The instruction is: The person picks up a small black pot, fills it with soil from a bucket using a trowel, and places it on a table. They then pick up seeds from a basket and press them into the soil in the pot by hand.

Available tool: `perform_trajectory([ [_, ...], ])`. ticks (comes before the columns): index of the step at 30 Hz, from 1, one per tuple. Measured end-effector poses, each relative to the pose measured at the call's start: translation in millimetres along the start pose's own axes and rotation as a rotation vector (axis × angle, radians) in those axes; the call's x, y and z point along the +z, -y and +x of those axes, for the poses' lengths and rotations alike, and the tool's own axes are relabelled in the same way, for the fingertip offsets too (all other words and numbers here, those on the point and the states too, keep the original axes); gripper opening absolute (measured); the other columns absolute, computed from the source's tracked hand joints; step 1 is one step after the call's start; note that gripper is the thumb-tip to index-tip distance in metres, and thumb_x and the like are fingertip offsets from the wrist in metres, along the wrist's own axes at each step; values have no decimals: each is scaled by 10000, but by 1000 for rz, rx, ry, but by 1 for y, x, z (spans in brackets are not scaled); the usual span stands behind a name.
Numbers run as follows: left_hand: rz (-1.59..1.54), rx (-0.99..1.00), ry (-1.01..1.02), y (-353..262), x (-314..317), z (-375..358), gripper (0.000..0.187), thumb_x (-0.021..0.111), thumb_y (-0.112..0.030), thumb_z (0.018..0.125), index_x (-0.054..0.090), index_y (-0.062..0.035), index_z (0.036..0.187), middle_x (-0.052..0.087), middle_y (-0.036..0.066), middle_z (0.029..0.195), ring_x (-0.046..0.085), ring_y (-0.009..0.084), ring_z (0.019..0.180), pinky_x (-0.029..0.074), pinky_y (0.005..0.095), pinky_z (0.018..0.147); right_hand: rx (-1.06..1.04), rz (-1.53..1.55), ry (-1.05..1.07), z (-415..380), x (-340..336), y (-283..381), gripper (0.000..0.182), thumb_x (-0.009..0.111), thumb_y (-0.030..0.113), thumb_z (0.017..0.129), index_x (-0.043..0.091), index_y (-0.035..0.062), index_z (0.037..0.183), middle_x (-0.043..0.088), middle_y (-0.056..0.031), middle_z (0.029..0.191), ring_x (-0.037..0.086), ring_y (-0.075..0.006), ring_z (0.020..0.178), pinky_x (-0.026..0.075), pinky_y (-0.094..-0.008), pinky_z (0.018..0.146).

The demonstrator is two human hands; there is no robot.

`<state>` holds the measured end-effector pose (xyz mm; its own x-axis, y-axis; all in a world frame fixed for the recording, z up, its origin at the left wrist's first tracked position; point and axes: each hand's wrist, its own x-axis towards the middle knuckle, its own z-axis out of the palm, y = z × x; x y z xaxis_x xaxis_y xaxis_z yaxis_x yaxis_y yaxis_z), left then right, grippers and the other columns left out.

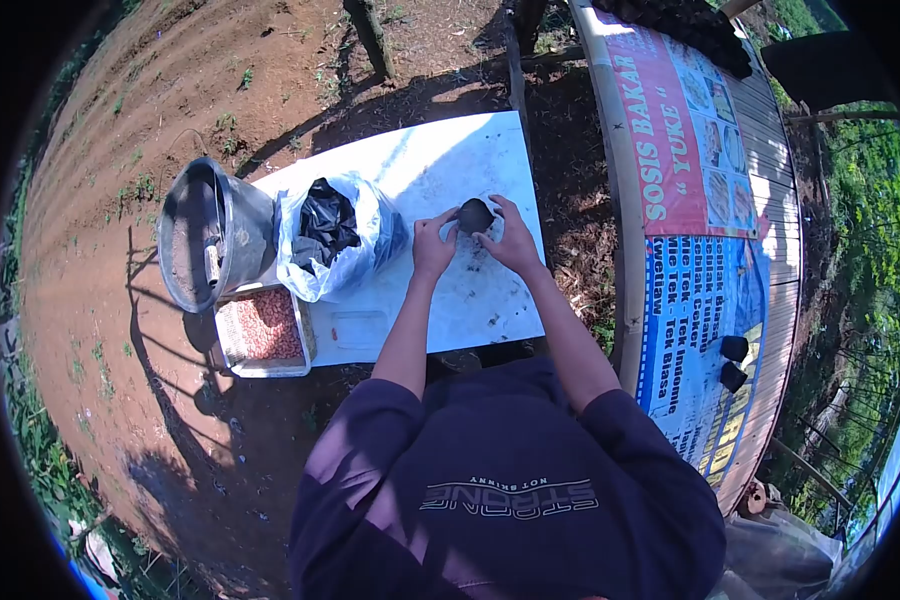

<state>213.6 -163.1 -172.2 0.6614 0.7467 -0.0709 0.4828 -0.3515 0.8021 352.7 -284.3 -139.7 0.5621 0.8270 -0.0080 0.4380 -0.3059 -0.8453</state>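
Observation:
A small black seedling bag, its round top dark like soil, is over the white table between my two hands. My left hand grips its left side, with thumb and fingers curled against it. On the other side my right hand has its fingers curved around the rim. To the left of my hands stands a white plastic bag stuffed with crumpled black plastic. The underside of the seedling bag is hidden from me.
At the left, a large dark bucket holds soil and a tool with a pale handle. Below it, a white tray contains many reddish seeds. Two small black bags sit on the bannered surface at right. Dirt marks spot the white tabletop.

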Motion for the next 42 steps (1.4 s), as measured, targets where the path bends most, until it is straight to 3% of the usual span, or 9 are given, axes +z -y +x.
perform_trajectory([
  [3, 27, -18, -24, -1, 1, -2, 372, 705, -116, 866, 718, -203, 1227, 739, -13, 1083, 558, 240, 999, 478, 338, 942, -6, -70, 50, -5, 4, -7, 793, 784, 115, 779, 383, 61, 1461, 553, -182, 1366, 571, -365, 1237, 483, -410, 1028],
  [6, 39, -26, -57, -1, 0, -3, 353, 713, -121, 862, 732, -211, 1202, 740, -2, 1060, 567, 237, 996, 485, 341, 928, 91, -39, 70, -6, 8, -8, 782, 780, 95, 770, 401, 54, 1453, 547, -193, 1394, 529, -348, 1299, 457, -405, 1062],
  [12, 76, -32, -85, 5, 4, -3, 271, 729, -130, 855, 767, -200, 1113, 721, 22, 968, 574, 236, 989, 495, 346, 902, 13, -163, 33, -2, 12, -14, 695, 764, 47, 767, 476, 36, 1399, 550, -193, 1397, 485, -337, 1351, 392, -407, 1137],
  [14, 83, -44, -62, 9, 5, -4, 242, 732, -129, 851, 778, -190, 1080, 710, 25, 948, 575, 236, 993, 497, 346, 900, -7, -149, 16, -1, 13, -16, 672, 769, 63, 758, 503, 42, 1375, 600, -188, 1330, 451, -378, 1365, 393, -438, 1130],
  [23, 64, 5, -4, 5, -6, -7, 473, 713, -79, 839, 623, -179, 1292, 715, -12, 1158, 561, 259, 1074, 468, 365, 976, 41, -88, 29, -3, 12, -7, 681, 774, 70, 752, 501, 45, 1375, 571, -191, 1365, 439, -401, 1366, 393, -448, 1126],
  [33, 44, 96, -46, -8, -27, -25, 381, 679, -95, 874, 632, -118, 1252, 672, 71, 1180, 546, 292, 1149, 448, 396, 1011, 5, -92, -100, -26, 5, 0, 700, 780, 115, 791, 452, 41, 1405, 523, -180, 1380, 459, -362, 1346, 369, -418, 1139],
  [39, 37, 169, -104, -17, -49, -56, 202, 676, -119, 887, 687, -82, 1085, 691, 83, 1086, 578, 301, 1084, 452, 393, 975, -94, -119, -275, -55, 14, 22, 432, 754, 127, 840, 577, 31, 1222, 589, -158, 1234, 511, -348, 1257, 400, -445, 1076],
  [40, 40, 187, -100, -16, -55, -62, 160, 676, -122, 889, 695, -77, 1040, 695, 84, 1057, 588, 300, 1061, 455, 392, 961, -110, -127, -329, -60, 18, 27, 281, 753, 124, 844, 630, 50, 1085, 594, -136, 1180, 523, -338, 1207, 412, -452, 1046],
  [42, 23, 204, -87, -13, -70, -73, 99, 674, -128, 893, 702, -70, 968, 700, 83, 1009, 605, 298, 1018, 460, 389, 937, -117, -158, -339, -72, 25, 38, 229, 751, 114, 840, 648, 66, 1038, 597, -127, 1171, 519, -338, 1207, 414, -448, 1043],
])
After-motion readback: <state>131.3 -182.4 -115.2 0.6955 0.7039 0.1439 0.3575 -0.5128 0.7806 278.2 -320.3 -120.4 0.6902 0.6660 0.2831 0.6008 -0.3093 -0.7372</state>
